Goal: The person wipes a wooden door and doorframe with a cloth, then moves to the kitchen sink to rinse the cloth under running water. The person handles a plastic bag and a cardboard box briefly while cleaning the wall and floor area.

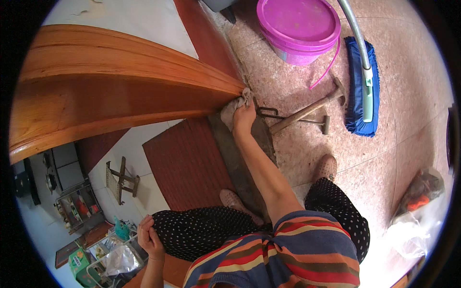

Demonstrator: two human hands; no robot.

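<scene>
My right hand (245, 117) presses a grubby, crumpled cloth (228, 113) against the lower end of a varnished wooden door frame (126, 91). The right arm is stretched out, and the cloth covers the frame's bottom corner near the floor. Loosely curled at my left knee, my left hand (149, 235) shows nothing in its grasp. Close to the right hand, a hammer (309, 108) with a wooden handle lies on the floor. Its handle crosses over a thin metal rod tool with a short cross handle (325, 125).
A lidded pink bucket (299, 21) and a blue flat mop (354, 90) stand beyond the hammer. Inside the doorway are a dark red ribbed mat (187, 165) and a folding stool (121, 180). Clear plastic bags (414, 226) lie at right; a cluttered rack (119, 259) stands at lower left.
</scene>
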